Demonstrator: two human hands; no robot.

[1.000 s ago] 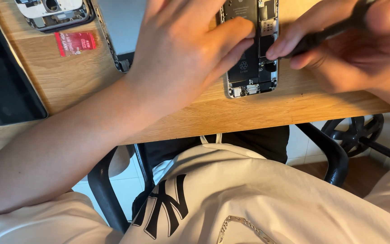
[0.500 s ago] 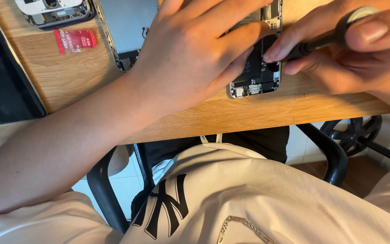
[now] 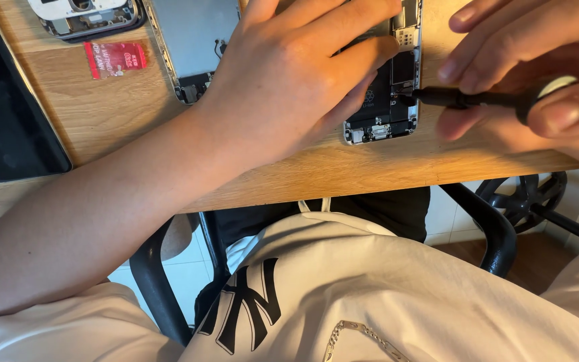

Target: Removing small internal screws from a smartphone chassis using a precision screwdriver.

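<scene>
The left hand presses flat on one opened phone near the wooden surface's front edge, while the right hand grips one black screwdriver, tip inside the phone. Two more phone parts and one red card lie to the left.

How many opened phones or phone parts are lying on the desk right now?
3: the opened phone under the left hand, a grey back panel beside it, and a phone frame at top left. Others may lie outside the view.
</scene>
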